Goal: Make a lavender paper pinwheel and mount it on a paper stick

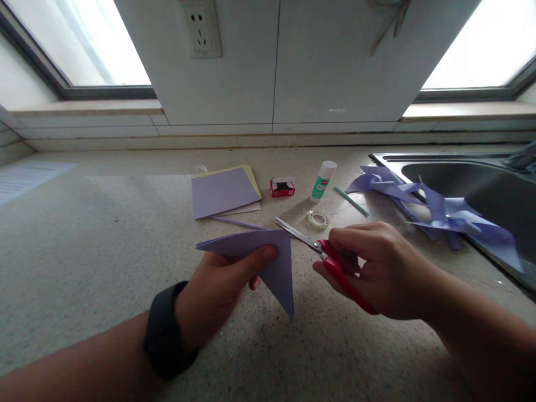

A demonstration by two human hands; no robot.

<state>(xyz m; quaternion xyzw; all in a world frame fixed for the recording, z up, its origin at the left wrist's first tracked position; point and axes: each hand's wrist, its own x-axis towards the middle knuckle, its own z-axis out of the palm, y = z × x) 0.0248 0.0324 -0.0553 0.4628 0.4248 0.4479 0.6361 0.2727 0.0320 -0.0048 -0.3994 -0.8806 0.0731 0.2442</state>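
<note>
L hand pinched the folded purple paper up off the counter, edge turned twd the blades. R hand gripped red scissors, blades just beside the paper, prob. for a clean cut.

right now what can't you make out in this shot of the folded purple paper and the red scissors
Head view only:
- Red-handled scissors: finger loops hidden by the right hand.
- Folded purple paper triangle: its underside and how many layers, hidden by the fold and the left hand.
- White glue bottle and small red box: labels too small to read.
- Steel sink: cut off by the right edge.
- Purple paper pinwheels: blurred.
</note>
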